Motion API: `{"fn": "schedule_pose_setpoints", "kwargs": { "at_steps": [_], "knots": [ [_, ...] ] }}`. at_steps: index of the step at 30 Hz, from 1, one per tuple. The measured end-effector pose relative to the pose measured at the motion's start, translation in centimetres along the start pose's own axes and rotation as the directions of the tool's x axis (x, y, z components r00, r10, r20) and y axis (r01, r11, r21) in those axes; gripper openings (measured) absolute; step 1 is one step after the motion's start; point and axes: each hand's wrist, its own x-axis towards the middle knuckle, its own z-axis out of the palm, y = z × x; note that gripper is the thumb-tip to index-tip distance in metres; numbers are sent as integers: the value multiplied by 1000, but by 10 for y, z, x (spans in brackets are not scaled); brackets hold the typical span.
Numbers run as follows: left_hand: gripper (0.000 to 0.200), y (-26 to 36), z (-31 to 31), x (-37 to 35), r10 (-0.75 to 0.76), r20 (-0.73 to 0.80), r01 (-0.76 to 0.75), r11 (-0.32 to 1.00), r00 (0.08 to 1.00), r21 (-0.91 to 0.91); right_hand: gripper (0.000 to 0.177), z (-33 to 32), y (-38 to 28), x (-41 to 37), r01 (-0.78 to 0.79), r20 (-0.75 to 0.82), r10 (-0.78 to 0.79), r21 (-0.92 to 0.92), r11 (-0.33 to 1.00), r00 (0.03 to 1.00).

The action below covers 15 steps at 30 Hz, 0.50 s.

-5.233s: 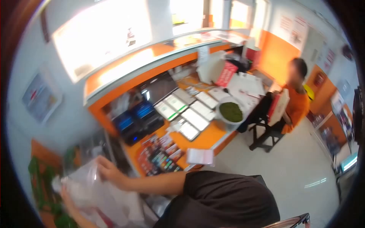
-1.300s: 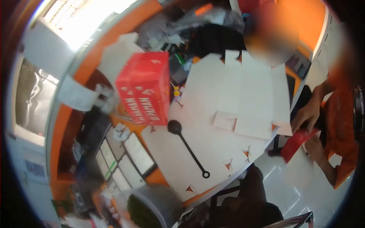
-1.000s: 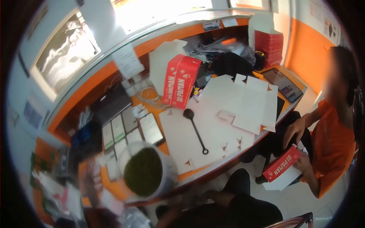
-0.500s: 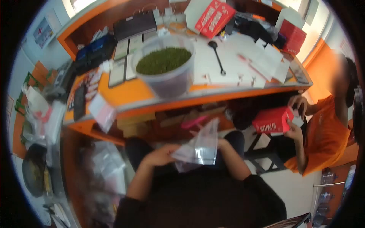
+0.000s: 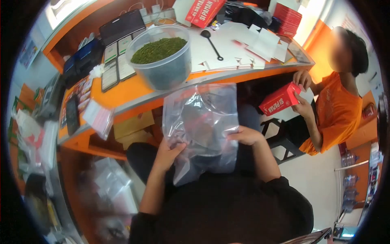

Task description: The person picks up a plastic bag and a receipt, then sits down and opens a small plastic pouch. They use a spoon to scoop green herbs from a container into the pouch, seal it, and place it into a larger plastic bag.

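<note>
A large clear plastic bag (image 5: 221, 105) is spread out over my lap, its flat side facing me. My left hand (image 5: 170, 153) pinches the bag's left edge, thumb on top. At its right edge, my right hand (image 5: 248, 135) grips the film between thumb and fingers; some fingertips are hidden behind the bag. Just beyond the bag, on the desk, stands a clear plastic tub (image 5: 164, 76) filled with finely cut green leaf material (image 5: 159, 51). A black long-handled spoon (image 5: 212, 45) lies on white card to the right of the tub.
At the right, a person in an orange shirt (image 5: 335, 105) holds a red printed box (image 5: 280, 99). Phones or tablets (image 5: 109, 76) lie left of the tub. A pink-and-clear packet (image 5: 98, 118) overhangs the orange desk edge (image 5: 120, 113). More plastic bags (image 5: 113, 179) sit at the lower left.
The bag, bunched between my hands before, is now opened out flat and raised toward the desk edge. My hands have moved apart to its sides. The view has shifted slightly.
</note>
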Motion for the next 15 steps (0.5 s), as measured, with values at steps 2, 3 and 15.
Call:
{"fn": "schedule_pose_setpoints", "kwargs": {
  "at_steps": [2, 3, 15],
  "knots": [
    [50, -12, -11, 15, -135, 54, 134, 991, 989, 26, 31, -12, -1, -15, -31, -59, 46, 238, 971, 997],
    [50, -26, -15, 21, -186, 22, 186, 982, 982, 19, 29, -20, 0, -24, -97, -192, 155, 283, 954, 969],
    [48, -35, 58, 45, 232, 501, -531, 87, 833, 843, 27, -58, 98, 43, 50, -149, 236, 924, 379, 960]
  ]
}}
